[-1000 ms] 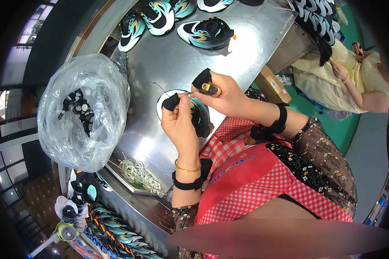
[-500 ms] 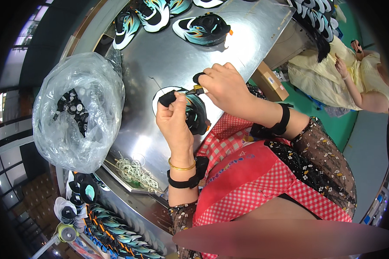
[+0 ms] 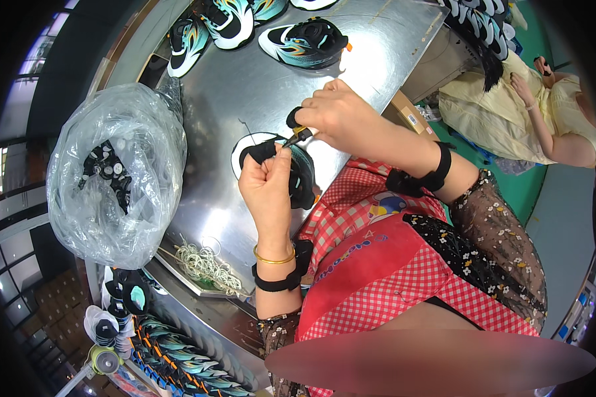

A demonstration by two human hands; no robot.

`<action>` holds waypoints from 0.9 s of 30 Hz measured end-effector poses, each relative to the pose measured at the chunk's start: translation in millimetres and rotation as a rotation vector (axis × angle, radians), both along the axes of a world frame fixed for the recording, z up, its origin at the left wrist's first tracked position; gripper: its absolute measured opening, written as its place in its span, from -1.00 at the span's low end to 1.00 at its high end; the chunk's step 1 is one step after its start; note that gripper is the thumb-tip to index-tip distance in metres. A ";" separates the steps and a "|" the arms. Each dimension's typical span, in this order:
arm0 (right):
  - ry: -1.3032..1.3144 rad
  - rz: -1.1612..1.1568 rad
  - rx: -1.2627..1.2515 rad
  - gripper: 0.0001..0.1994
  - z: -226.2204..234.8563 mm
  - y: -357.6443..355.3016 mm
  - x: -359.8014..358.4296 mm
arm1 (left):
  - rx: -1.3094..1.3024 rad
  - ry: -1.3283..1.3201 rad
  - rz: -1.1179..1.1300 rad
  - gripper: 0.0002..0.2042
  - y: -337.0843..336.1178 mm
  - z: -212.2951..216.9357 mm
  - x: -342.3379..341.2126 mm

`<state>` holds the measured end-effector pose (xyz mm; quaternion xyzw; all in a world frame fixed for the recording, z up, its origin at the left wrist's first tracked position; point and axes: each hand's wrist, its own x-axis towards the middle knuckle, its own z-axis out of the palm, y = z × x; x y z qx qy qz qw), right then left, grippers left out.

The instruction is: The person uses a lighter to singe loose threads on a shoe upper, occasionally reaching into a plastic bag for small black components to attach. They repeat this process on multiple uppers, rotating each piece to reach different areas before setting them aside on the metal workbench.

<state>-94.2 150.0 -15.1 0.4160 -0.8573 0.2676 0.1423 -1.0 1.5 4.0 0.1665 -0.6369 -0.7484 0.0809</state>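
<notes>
On the metal table a teal, black and white shoe upper (image 3: 302,177) lies beneath my hands, partly covered by them. My left hand (image 3: 266,180) is closed in a pinch over its white end, with black cloth around a finger. What the pinch holds is too small to make out. My right hand (image 3: 341,120), also wearing a black finger cover, grips a small tool (image 3: 300,136) with a yellow and black handle. The tool's dark metal tip meets the left fingertips. A thin dark strand (image 3: 246,127) sticks up beside the left fingers.
A clear plastic bag (image 3: 155,212) of small black parts stands left of the table. Pale cord loops (image 3: 208,268) lie at the near edge. More shoe uppers (image 3: 308,43) sit at the far side; others (image 3: 179,351) are stacked lower left. A co-worker in pale yellow (image 3: 470,112) is at right.
My right hand has shifted slightly left and up, with the tool tilting more steeply. My left hand has turned a little, and its fingertips still meet the tip.
</notes>
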 end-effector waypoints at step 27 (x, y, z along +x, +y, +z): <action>-0.034 -0.001 -0.367 -0.83 19.3 -21.5 -8.0 | 0.038 -0.049 -0.242 -0.64 -18.6 36.9 -4.1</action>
